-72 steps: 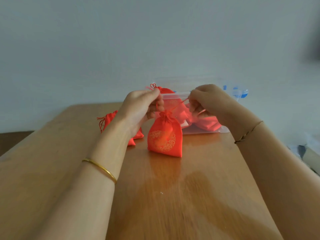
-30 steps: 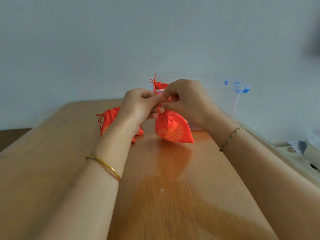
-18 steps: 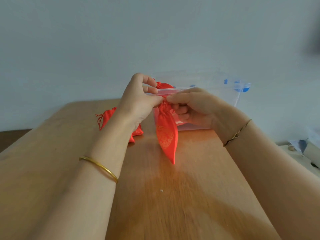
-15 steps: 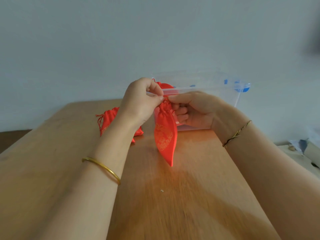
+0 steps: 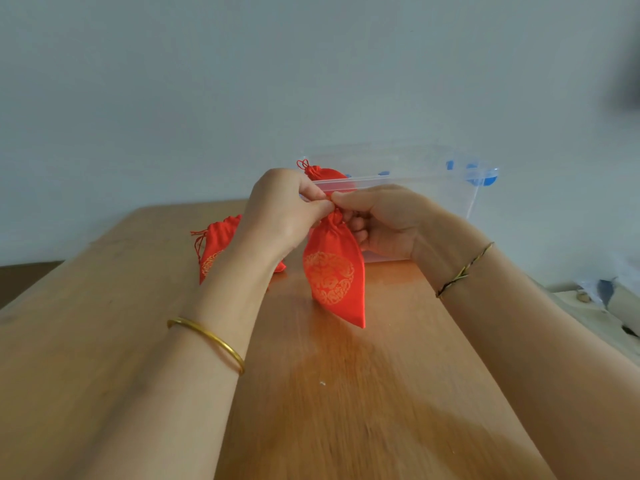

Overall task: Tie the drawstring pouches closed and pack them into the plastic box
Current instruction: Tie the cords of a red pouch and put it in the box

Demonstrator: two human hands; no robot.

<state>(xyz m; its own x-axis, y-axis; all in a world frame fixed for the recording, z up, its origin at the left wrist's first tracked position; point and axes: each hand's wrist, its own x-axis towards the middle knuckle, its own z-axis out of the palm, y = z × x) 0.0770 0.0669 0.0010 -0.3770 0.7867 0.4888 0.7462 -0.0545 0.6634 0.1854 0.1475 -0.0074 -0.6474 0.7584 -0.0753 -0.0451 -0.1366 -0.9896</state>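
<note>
A red drawstring pouch (image 5: 334, 271) with a gold round print hangs above the wooden table (image 5: 104, 341). My left hand (image 5: 280, 216) and my right hand (image 5: 384, 221) meet at its gathered neck and both pinch the drawstring there. Behind them stands the clear plastic box (image 5: 446, 195) with blue latches. One red pouch (image 5: 323, 174) sticks up over its left rim. Another red pouch (image 5: 216, 245) lies on the table, partly hidden by my left wrist.
A pale wall rises just behind the table's far edge. Off the table's right side lies some clutter (image 5: 606, 292). Bare wood stretches from the pouches toward me.
The pouch was lifted by its neck and hung edge-on; it has since turned so its gold print faces me. Both hands stay pinched at the neck.
</note>
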